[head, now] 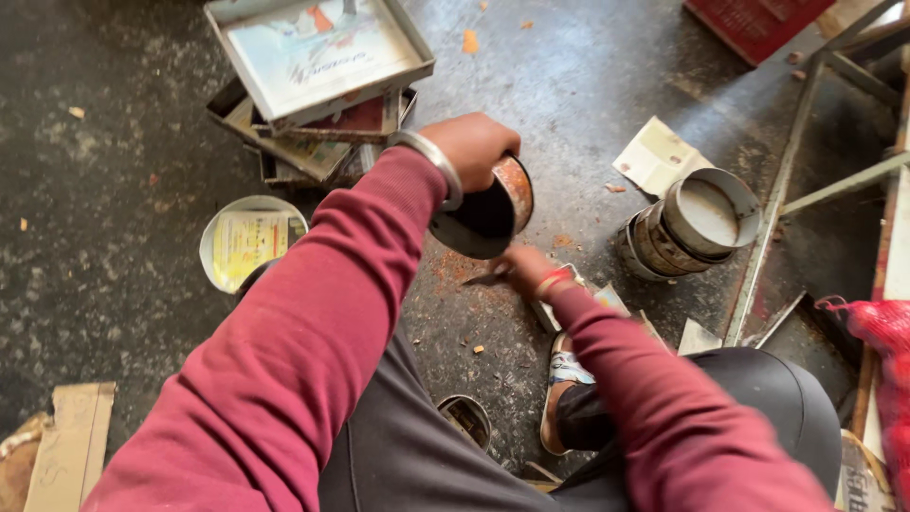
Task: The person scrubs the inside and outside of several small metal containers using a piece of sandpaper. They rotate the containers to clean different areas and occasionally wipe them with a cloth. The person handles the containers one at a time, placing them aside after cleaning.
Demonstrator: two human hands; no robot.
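Fingers of the left hand (pixel 471 144) clamp a round tin (pixel 485 218) tilted above the floor while the right hand (pixel 524 268) grips a small blade (pixel 485 279) beneath it, orange scrapings (pixel 453 270) already scattered below, rust remaining on its rim, stacked tins (pixel 690 225) waiting right.

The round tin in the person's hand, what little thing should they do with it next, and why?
Probably turn the round tin a little in the left hand. The right hand holds a thin tool just under its rim, and reddish crumbs lie below, so scraping looks unfinished.
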